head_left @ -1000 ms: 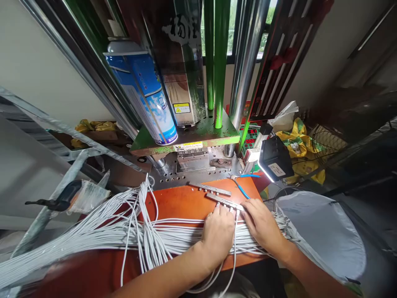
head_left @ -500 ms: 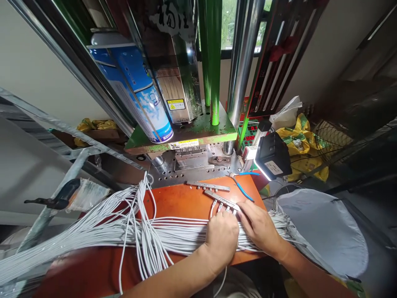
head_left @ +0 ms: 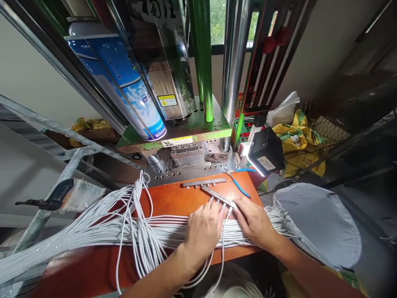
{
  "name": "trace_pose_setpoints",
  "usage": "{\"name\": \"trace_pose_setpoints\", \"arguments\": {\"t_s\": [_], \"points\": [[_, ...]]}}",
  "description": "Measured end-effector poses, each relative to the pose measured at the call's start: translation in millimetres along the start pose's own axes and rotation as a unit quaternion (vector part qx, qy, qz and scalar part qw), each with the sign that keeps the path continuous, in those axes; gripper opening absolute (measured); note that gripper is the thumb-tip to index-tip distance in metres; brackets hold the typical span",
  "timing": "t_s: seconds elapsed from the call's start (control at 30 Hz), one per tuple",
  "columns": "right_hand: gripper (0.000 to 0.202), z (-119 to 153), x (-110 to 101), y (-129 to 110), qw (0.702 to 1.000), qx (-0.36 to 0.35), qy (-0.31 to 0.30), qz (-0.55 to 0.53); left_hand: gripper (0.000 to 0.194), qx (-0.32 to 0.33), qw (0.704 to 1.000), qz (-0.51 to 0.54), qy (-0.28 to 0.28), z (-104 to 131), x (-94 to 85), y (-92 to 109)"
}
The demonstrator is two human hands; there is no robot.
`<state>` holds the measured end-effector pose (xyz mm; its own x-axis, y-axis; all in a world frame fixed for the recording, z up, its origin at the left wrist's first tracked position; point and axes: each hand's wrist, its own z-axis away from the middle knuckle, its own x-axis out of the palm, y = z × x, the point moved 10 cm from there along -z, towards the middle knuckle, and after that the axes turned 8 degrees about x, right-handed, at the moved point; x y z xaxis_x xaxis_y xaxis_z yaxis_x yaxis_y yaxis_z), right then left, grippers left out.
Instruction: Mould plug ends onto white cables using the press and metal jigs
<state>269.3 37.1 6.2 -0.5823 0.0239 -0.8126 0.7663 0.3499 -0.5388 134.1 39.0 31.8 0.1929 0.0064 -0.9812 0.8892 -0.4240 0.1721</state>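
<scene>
A slim metal bar [head_left: 218, 196] lies slanted on the orange board [head_left: 173, 201], with several white cable ends along its lower edge. My right hand [head_left: 254, 219] grips the right end of this bar between thumb and fingers. My left hand [head_left: 205, 225] is closed over the cables just below the bar; its fingertips are at the cable ends, partly hidden. One white cable [head_left: 223, 244] hangs down between my hands. A second metal bar [head_left: 204, 182] lies behind the first. Under both hands runs a thick bundle of white cables [head_left: 169, 231].
Behind the board stands a green press [head_left: 217, 134] with a metal mould [head_left: 187, 156]. A blue spray can [head_left: 136, 97] leans on it. Blue-handled pliers [head_left: 240, 186] lie at the board's back right, near a lit black lamp [head_left: 266, 151]. A white cloth-covered round [head_left: 316, 223] is at right.
My left hand has moved left along the bar, and its fingers have spread more over the cables. The cable at the bar's right end now shows. The whole view has shifted slightly.
</scene>
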Motion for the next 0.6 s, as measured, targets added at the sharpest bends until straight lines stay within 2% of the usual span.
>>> {"name": "trace_pose_setpoints", "arguments": {"t_s": [0.1,0.2,0.27,0.37,0.43,0.5,0.6], "points": [[0.023,0,1,0,1.000,-0.004,-0.004,0.007,0.034,-0.021,0.999,-0.019,-0.031,-5,3.6,-16],[0.023,0,0,-1,1.000,-0.007,-0.004,0.008,0.034,-0.022,0.999,-0.012,-0.041,-9,6.3,-21],[0.023,-1,-1,-1,1.000,-0.007,-0.004,0.009,0.033,0.003,1.000,0.002,-0.017,-6,1.2,-15],[0.024,-2,-1,-1,1.000,-0.005,-0.001,0.015,0.026,0.094,0.994,0.034,0.043,8,-9.9,9],[0.024,-2,0,-2,1.000,-0.007,0.002,0.023,0.026,0.128,0.988,0.047,0.079,16,-13.2,20],[0.024,-2,0,-3,1.000,-0.010,0.003,0.028,0.026,0.119,0.987,0.044,0.096,18,-10.4,24],[0.023,-2,-1,-5,1.000,-0.013,0.004,0.027,0.020,0.089,0.992,0.020,0.082,7,1.6,26]]}}
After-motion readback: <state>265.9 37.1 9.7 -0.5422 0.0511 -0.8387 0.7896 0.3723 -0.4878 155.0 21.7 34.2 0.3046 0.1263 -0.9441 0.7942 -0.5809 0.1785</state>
